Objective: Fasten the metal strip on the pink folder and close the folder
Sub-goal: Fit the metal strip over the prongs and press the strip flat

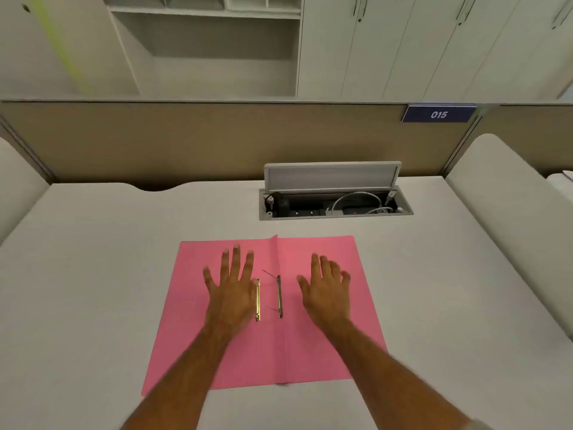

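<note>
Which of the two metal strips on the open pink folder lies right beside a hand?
The gold strip, at the left hand's edge. The grey strip lies along the fold of the folder, clear of both hands.

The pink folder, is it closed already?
No, the pink folder lies open and flat on the desk, with both hands spread on it.

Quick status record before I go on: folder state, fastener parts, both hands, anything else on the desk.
folder: pink folder open flat on the desk
loose strip: brass-coloured metal strip lying left of the crease, not fastened
fixed part: grey fastener bar at the crease, thin prongs sticking out leftward
left hand: open, flat on left flap, beside the loose strip
right hand: open, over right flap, empty
behind folder: cable box, lid raised
</note>
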